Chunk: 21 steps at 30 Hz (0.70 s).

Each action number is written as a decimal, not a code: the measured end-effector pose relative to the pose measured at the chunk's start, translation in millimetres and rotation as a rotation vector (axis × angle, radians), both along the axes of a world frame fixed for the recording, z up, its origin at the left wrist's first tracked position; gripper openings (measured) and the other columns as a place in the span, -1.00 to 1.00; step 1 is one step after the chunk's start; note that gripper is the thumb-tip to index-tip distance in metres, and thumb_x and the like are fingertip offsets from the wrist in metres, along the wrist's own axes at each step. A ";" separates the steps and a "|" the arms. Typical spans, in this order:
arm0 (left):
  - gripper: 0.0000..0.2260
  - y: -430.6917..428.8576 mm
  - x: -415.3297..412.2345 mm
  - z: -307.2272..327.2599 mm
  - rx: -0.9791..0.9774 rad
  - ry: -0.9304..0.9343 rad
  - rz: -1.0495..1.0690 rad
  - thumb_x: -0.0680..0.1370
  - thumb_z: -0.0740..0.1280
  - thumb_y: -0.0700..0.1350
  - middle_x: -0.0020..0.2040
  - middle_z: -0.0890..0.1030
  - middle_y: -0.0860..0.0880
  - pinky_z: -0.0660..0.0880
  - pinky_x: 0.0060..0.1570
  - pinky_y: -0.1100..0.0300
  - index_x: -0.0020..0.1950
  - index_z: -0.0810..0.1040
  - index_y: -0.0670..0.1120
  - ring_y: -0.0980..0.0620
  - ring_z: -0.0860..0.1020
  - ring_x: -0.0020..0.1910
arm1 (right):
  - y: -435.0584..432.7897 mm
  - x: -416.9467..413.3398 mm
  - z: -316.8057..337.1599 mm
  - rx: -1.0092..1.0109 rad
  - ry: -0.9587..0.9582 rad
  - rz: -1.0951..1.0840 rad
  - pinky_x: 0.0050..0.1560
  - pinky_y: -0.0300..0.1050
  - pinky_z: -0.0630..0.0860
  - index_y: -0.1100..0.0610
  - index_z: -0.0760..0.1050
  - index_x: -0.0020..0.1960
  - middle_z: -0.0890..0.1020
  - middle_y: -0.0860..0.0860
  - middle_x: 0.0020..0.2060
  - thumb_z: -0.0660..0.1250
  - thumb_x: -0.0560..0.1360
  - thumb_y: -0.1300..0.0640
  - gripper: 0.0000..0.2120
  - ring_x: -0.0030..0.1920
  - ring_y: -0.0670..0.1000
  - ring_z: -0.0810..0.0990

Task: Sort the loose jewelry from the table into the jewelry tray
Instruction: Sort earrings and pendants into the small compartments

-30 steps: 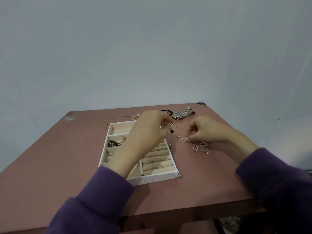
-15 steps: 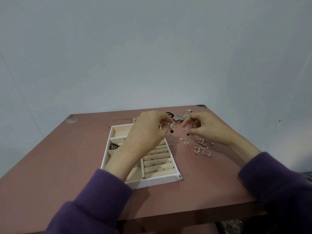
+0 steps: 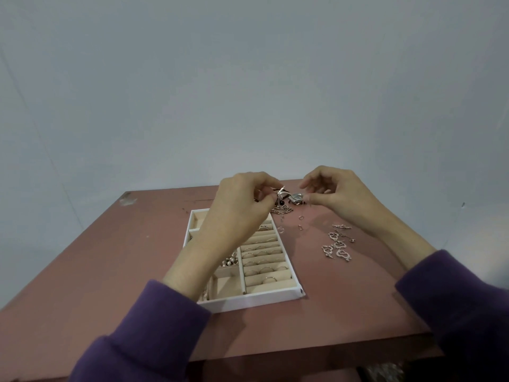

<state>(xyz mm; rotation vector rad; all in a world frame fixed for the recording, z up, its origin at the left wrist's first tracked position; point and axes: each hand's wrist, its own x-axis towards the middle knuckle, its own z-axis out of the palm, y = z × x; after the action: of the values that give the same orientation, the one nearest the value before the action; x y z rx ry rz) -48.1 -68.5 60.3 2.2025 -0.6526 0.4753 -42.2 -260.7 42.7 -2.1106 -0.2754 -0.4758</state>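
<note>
The white jewelry tray (image 3: 249, 301) with beige lining lies on the reddish table (image 3: 344, 304); several rings sit in its roll slots (image 3: 264, 255) and small pieces fill a left compartment (image 3: 230, 261). My left hand (image 3: 242, 208) hovers over the tray's far end and pinches a bunch of earrings (image 3: 281, 198), one with a black bead. My right hand (image 3: 340, 198) is raised beside it, thumb and forefinger pinching a tiny earring (image 3: 309, 204) that barely shows. Loose heart-shaped earrings (image 3: 338, 244) lie on the table to the right.
A silver watch (image 3: 296, 198) lies at the table's far edge, partly hidden by my fingers. Two small pieces (image 3: 300, 226) lie on the table just right of the tray. A pale wall stands close behind the table. The near table edge (image 3: 303, 351) runs below the tray.
My right hand has lifted off the loose earrings on the table and risen toward my left hand with a small piece pinched. My left hand has kept hold of its bunch.
</note>
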 end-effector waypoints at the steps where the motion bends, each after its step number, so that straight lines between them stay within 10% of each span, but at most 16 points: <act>1: -0.84 2.2 -1.8 1.6 -0.023 0.007 0.006 0.49 0.32 -0.20 -0.28 0.58 0.10 0.39 -0.20 0.48 -0.01 0.64 -0.01 0.14 0.56 -0.19 | 3.2 -1.6 1.7 0.012 -0.006 0.009 -0.12 -0.29 0.47 0.05 0.57 -0.14 0.61 -0.03 -0.25 0.41 0.39 0.32 -0.81 -0.24 -0.11 0.54; 7: -0.84 22.9 -12.6 7.9 -0.175 0.103 0.001 0.49 0.31 -0.22 -0.30 0.62 0.00 0.59 -0.05 0.04 -0.08 0.63 0.01 0.01 0.66 -0.23 | 23.9 -12.0 13.9 0.111 -0.026 0.081 -0.16 -0.24 0.46 0.06 0.56 -0.14 0.58 0.04 -0.25 0.39 0.40 0.36 -0.80 -0.28 -0.09 0.51; 21: -0.84 75.1 -39.8 -15.2 -0.188 0.258 0.050 0.51 0.28 -0.26 -0.21 0.68 -0.03 0.60 -0.21 0.22 -0.06 0.62 -0.07 0.13 0.66 -0.33 | 79.7 -30.2 26.6 0.129 -0.013 0.257 -0.18 -0.34 0.47 0.06 0.56 -0.14 0.58 -0.02 -0.27 0.41 0.40 0.34 -0.81 -0.27 -0.14 0.52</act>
<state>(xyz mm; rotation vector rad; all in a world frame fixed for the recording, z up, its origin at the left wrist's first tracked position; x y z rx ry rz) -88.0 6.6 45.1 2.0590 -0.3989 0.2589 -72.4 -181.0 69.3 -1.9142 -0.5027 -0.3455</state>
